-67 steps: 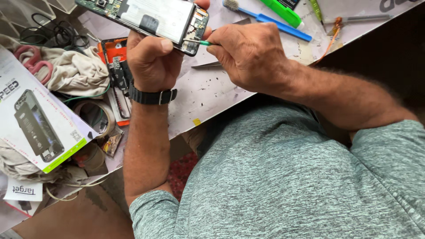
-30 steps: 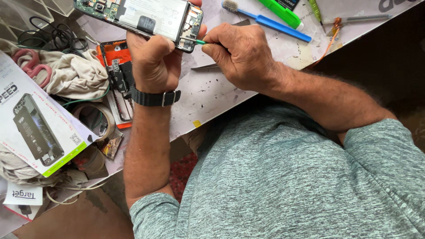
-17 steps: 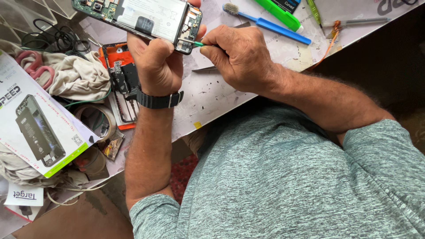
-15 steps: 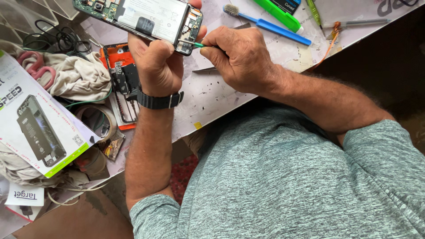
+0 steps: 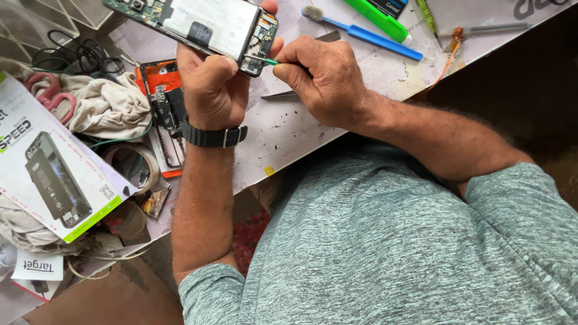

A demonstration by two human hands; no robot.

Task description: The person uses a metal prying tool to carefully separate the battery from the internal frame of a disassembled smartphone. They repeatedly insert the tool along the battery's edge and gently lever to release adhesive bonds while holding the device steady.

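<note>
Two hands are raised over the worktable (image 5: 283,129): the opened phone (image 5: 198,27) is clasped in the left hand (image 5: 211,90), and a thin green-tipped tool (image 5: 265,60), pinched in the closed right hand (image 5: 322,81), is pressed to its lower edge.

Count, head view: hands, 2: left hand (image 5: 211,84) and right hand (image 5: 325,81). Opened phones, 1: opened phone (image 5: 198,27). Green-handled screwdrivers, 1: screwdriver (image 5: 263,60). Blue toothbrushes, 1: toothbrush (image 5: 361,33). Black wristwatches, 1: wristwatch (image 5: 214,136). Orange phone frames, 1: orange frame (image 5: 161,111). Printed product boxes, 1: box (image 5: 51,162). Tape rolls, 1: tape roll (image 5: 132,164). Crumpled cloths near the box, 1: cloth (image 5: 102,108). Green markers, 1: marker (image 5: 379,18).
</note>
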